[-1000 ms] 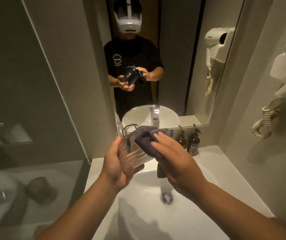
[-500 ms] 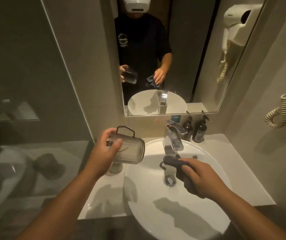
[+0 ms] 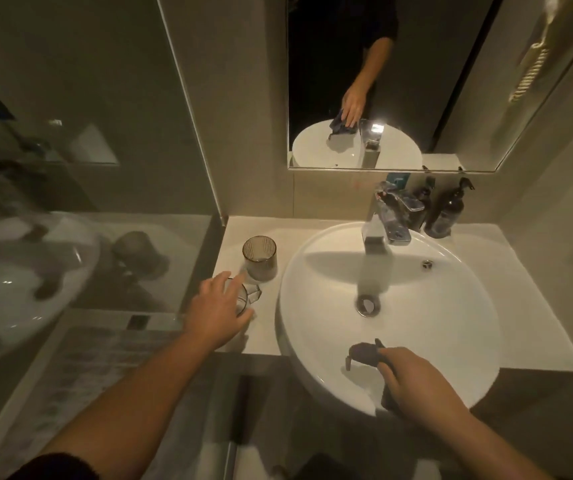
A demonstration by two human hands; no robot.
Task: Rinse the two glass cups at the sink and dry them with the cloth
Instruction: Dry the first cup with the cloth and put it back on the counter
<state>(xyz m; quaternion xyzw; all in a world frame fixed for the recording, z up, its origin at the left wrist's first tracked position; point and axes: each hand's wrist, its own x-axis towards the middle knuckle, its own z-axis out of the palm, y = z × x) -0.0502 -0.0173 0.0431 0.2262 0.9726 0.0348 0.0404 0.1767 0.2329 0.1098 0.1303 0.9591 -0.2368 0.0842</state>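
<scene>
So, quick rundown of the sink moment:

Left hand: left hand [image 3: 216, 311] is down on the counter [image 3: 537, 327] left of the basin [image 3: 451, 341], fingers curled loosely round the near glass cup [image 3: 248, 299]. The palm hides most of that cup, so I can't tell how firm the hold is or whether the base is fully down.

Right hand: right hand [image 3: 416, 382] hovers over the front of the basin, fingers closed on the dark cloth [image 3: 364, 353], which bunches out past the knuckles.

Other cup: second glass cup [image 3: 259, 258] stands upright just behind the near one, close enough they might be touching.

Step, my guess: parking the handled cup next to its mate, so drying looks about done, or the far cup is up next.

How to do it well: set the base flat before letting go, leave a small gap so glass doesn't clink on glass, and keep it back from the counter's front edge. Lift the fingers straight up so they don't catch the handle.

Watch out: wet counter plus smooth glass means it may slide.

Background: faucet [image 3: 382, 226] looks off, two dark pump bottles [image 3: 446, 213] sit behind it, mirror [image 3: 416, 81] above.
</scene>
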